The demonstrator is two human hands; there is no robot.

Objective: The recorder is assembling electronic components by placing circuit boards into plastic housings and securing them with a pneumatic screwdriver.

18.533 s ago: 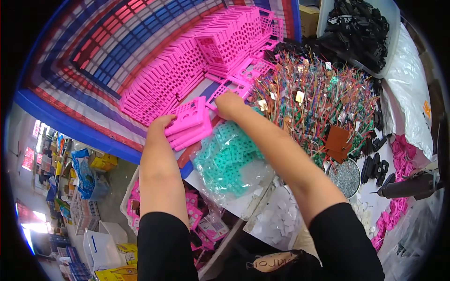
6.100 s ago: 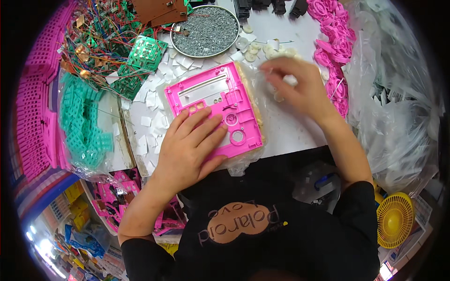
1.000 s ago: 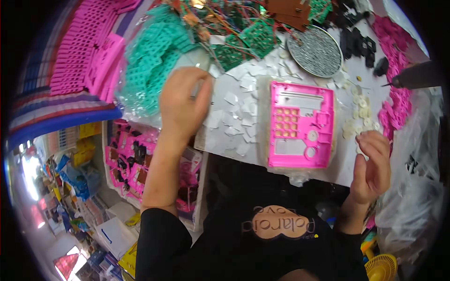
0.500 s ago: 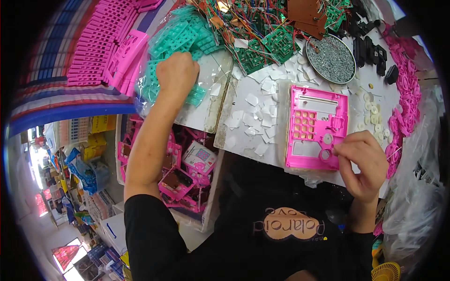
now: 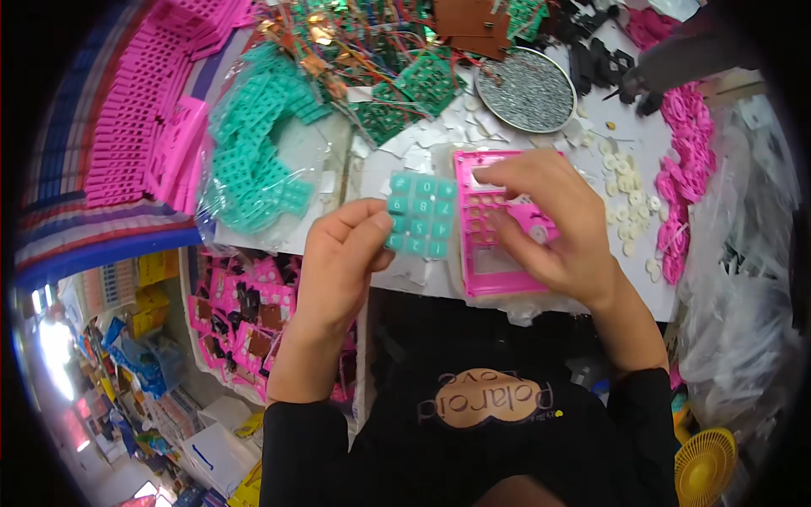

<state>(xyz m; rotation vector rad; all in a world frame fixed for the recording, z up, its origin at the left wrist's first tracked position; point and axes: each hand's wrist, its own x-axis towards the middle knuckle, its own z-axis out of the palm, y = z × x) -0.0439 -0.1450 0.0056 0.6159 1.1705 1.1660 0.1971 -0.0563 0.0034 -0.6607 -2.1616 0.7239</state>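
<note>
One keypad (image 5: 421, 215) is pinched by the left hand (image 5: 345, 245), left of a pink case (image 5: 498, 285) overhung by the spread right hand (image 5: 564, 228).

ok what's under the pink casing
Clear plastic wrapping pokes out along the left and lower edges of the pink casing. What lies beneath its middle is mostly covered, and the right hand blocks more.

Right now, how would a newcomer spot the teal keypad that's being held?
Find the white table, then the flat pink casing near its front edge. At the casing's left side, the left hand pinches a small rectangular teal keypad. Unlike the heap of teal pieces farther left, it is a single piece, gripped by its edge.
</note>
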